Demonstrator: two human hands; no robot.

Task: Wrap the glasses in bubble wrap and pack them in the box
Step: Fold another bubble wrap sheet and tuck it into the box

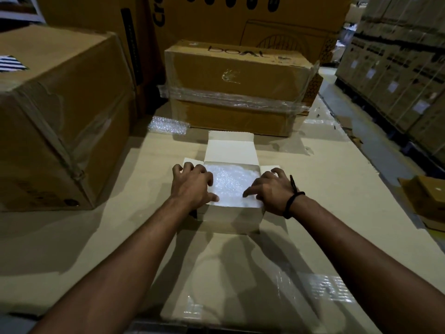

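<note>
Bubble wrap (231,182) lies in the box (228,218) between left hand (192,186) and right hand (269,189), whose loosely spread fingers (251,191) press it; lid (230,147) beyond

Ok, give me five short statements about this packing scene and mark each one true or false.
1. The white box has its lid flap open. True.
2. Bubble wrap shows in the box's open top. True.
3. Only one hand touches the box. False: the left hand and the right hand both rest on it.
4. The black band sits on the left wrist. False: it is on the right wrist.
5. A loose bubble wrap piece lies beyond the box. True.
</note>
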